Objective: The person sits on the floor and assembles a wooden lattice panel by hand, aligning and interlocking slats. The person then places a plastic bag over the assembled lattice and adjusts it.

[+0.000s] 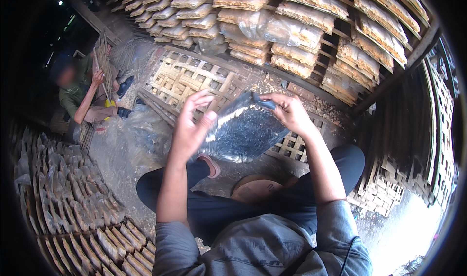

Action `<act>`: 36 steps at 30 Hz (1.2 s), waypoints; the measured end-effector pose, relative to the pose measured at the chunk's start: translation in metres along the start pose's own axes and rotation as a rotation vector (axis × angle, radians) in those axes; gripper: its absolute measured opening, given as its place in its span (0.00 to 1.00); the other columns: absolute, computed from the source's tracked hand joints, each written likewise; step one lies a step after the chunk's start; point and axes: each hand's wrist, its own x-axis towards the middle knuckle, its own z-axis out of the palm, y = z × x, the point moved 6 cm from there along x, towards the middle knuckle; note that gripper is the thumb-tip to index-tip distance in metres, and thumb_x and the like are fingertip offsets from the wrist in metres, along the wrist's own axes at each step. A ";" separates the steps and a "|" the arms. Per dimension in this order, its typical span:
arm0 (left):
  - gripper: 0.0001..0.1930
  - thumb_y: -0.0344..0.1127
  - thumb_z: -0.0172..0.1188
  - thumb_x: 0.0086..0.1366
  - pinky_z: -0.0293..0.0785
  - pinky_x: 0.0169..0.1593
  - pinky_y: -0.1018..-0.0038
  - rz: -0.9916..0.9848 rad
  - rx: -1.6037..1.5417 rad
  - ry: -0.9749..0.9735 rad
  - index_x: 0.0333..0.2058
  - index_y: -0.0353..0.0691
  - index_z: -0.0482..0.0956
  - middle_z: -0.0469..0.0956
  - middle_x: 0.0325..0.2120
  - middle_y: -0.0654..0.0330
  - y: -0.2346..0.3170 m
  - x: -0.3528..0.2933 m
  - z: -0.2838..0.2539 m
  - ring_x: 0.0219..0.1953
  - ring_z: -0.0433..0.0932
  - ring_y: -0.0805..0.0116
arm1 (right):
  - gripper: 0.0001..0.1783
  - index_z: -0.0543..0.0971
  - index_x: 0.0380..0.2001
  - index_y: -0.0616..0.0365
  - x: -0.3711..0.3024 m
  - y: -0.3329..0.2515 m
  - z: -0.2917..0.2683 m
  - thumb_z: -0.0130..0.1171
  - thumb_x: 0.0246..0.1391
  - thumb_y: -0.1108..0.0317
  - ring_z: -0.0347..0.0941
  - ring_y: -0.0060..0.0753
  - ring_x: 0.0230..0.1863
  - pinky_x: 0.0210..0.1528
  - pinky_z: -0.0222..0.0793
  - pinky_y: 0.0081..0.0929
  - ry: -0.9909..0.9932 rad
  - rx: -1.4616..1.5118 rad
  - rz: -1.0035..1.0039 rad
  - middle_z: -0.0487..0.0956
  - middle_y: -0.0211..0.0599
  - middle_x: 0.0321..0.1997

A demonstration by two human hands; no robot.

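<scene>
My right hand [291, 111] pinches the top right corner of a dark, see-through plastic sheet [248, 132], which hangs over the space in front of my knees. Pale streaks run along its upper left edge, and motion blurs it a little. Beside that edge my left hand [194, 125] is raised with fingers and thumb spread, holding nothing; whether it touches the plastic I cannot tell. Beneath and beyond the sheet lies a woven bamboo panel [187, 76] with a slatted frame, partly hidden by the sheet and my hands.
Racks of slabs with pale, crumbly edges [306, 30] stand ahead. Rows of plastic-wrapped slabs [68, 183] fill the lower left. A round wooden thing [256, 187] lies between my legs. At left a person [80, 88] holds a woven panel. More lattice panels [379, 193] stand right.
</scene>
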 end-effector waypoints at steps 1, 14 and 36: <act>0.34 0.43 0.69 0.57 0.63 0.62 0.61 0.159 0.265 -0.091 0.59 0.41 0.67 0.74 0.52 0.52 0.027 -0.001 0.020 0.55 0.72 0.62 | 0.25 0.81 0.50 0.49 -0.002 -0.004 0.000 0.55 0.49 0.82 0.79 0.31 0.25 0.33 0.74 0.31 0.019 0.053 -0.121 0.84 0.43 0.34; 0.11 0.23 0.54 0.63 0.74 0.38 0.63 -0.050 0.325 -0.327 0.44 0.39 0.78 0.81 0.32 0.47 0.012 0.013 0.083 0.34 0.81 0.52 | 0.16 0.82 0.41 0.61 -0.017 0.007 -0.003 0.54 0.48 0.81 0.80 0.32 0.39 0.44 0.74 0.29 -0.063 -0.007 0.072 0.84 0.41 0.37; 0.09 0.23 0.56 0.57 0.77 0.34 0.64 0.335 0.484 -0.217 0.36 0.42 0.81 0.82 0.30 0.54 0.036 0.032 0.086 0.32 0.82 0.55 | 0.17 0.83 0.39 0.62 -0.046 0.042 0.008 0.69 0.49 0.63 0.77 0.28 0.30 0.39 0.73 0.32 -0.356 -0.024 0.252 0.83 0.40 0.27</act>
